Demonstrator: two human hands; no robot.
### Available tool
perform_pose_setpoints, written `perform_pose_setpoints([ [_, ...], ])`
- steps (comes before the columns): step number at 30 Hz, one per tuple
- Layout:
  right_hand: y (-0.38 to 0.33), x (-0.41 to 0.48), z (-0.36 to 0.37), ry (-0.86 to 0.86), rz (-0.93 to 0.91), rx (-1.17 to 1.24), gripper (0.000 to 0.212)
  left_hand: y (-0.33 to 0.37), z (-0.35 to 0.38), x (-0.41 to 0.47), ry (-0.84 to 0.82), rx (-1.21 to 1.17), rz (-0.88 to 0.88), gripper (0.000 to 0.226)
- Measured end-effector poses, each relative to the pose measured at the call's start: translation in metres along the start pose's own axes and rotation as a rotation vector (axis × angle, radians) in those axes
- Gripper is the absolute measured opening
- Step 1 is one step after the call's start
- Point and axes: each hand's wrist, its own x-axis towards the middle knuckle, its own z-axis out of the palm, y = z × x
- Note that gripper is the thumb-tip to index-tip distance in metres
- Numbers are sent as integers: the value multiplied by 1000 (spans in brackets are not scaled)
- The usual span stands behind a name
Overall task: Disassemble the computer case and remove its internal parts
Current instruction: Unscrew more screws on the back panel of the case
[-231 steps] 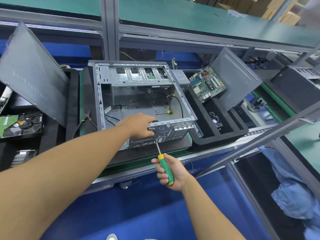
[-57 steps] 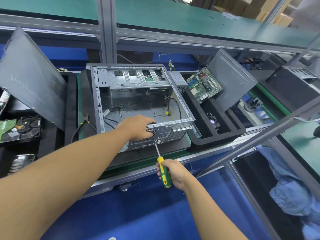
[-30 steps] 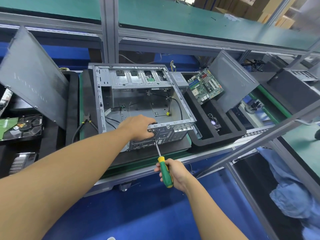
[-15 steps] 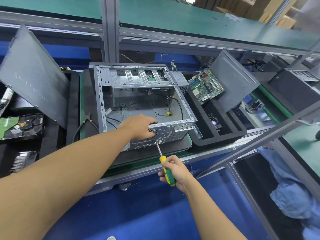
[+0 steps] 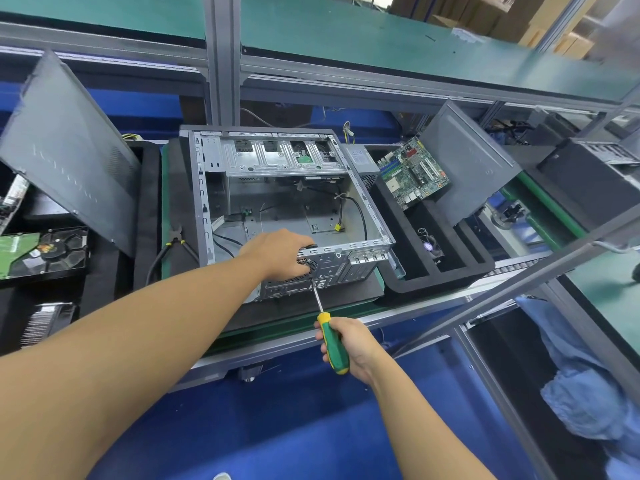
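Observation:
An open grey computer case (image 5: 277,202) lies on its side on a dark mat, with loose black cables inside. My left hand (image 5: 277,252) curls over the case's near rear edge, covering the round fan grille. My right hand (image 5: 349,344) grips the green and yellow handle of a screwdriver (image 5: 330,341). Its shaft points up to the rear panel just below my left hand. What lies under my left palm is hidden.
Black pliers (image 5: 173,242) lie on the mat left of the case. A side panel (image 5: 65,150) leans at the left over a tray holding a hard drive (image 5: 38,252). At the right, a foam tray (image 5: 440,271) holds a motherboard (image 5: 412,171), a power supply (image 5: 360,159) and another panel (image 5: 467,161).
Both hands stay in the same place at the rear panel. The screwdriver handle has shifted slightly in my right hand. The view moved a little.

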Motion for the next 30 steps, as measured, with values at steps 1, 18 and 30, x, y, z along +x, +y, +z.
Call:
perform_pose_setpoints([
  [1, 1, 0, 0, 17, -18, -13, 31, 0, 0, 0, 0, 0, 0, 46],
  [18, 9, 3, -4, 133, -160, -70, 13, 0, 0, 0, -9, 6, -10, 46],
  [30, -3, 0, 1, -105, 67, 31, 37, -1, 1, 1, -7, 15, -15, 51],
])
